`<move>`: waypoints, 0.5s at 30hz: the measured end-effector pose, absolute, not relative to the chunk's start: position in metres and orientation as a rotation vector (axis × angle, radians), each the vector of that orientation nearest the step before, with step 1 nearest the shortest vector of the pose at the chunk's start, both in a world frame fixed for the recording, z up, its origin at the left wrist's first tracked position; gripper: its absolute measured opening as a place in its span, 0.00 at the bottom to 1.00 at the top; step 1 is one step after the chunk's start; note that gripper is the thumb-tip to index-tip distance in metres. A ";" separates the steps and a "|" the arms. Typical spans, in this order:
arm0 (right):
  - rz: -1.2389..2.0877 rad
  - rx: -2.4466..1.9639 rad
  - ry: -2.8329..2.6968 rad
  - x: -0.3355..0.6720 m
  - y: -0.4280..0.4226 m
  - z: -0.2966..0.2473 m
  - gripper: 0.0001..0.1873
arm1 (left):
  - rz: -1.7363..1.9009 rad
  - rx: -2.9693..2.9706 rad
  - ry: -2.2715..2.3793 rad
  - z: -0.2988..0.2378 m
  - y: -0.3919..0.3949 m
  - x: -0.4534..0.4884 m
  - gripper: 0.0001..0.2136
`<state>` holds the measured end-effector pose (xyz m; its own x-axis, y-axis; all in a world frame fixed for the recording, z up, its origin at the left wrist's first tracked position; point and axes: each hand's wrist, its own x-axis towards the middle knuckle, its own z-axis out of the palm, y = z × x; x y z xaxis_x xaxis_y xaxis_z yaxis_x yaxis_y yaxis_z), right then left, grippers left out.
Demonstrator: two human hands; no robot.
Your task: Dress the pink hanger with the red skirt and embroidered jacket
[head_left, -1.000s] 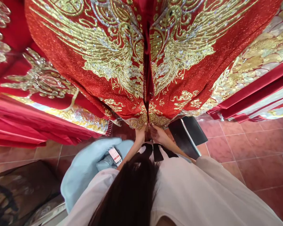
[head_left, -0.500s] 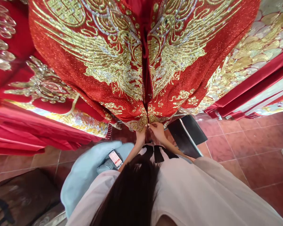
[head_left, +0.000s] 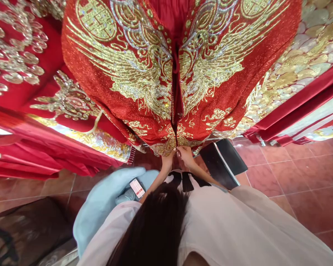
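A red sparkling jacket (head_left: 144,107) hangs in front of me, with gold bird embroidery on both sides of its front opening. A zipper (head_left: 172,107) lines this opening, parted higher up and narrowing towards the hem. At the bottom middle, my left hand (head_left: 168,159) pinches the left front edge beside the round gold motif. Close against it, my right hand (head_left: 185,155) is closed on the right front edge, thumb and finger together. The fingertips of both hands nearly meet. Whatever small part sits between them is too small to make out.
Beaded red garments (head_left: 13,48) hang at left, and a gold scale-patterned garment (head_left: 313,48) at right. A black chair (head_left: 222,159) stands under the jacket. On a light blue cushioned seat (head_left: 100,199) lies a phone (head_left: 137,187). A dark bag (head_left: 30,229) rests on the tiled floor.
The view has shifted slightly, so the garments sit a little further right and lower. Both hands stay at the jacket's bottom edge with nearly the same grip.
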<state>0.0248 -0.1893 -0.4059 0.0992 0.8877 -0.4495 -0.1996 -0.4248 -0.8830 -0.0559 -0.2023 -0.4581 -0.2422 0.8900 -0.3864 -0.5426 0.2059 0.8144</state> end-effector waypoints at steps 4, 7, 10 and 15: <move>1.595 -1.439 -0.633 0.022 -0.183 -0.399 0.10 | 1.467 0.486 1.237 -0.466 -0.198 -0.056 0.19; 1.669 -1.428 -0.578 0.019 -0.176 -0.394 0.09 | 1.490 0.547 1.278 -0.470 -0.196 -0.055 0.17; 1.735 -1.406 -0.548 0.019 -0.169 -0.387 0.10 | 1.492 0.599 1.312 -0.473 -0.197 -0.054 0.14; 1.722 -1.329 -0.533 0.027 -0.154 -0.357 0.08 | 1.449 0.686 1.363 -0.479 -0.201 -0.052 0.15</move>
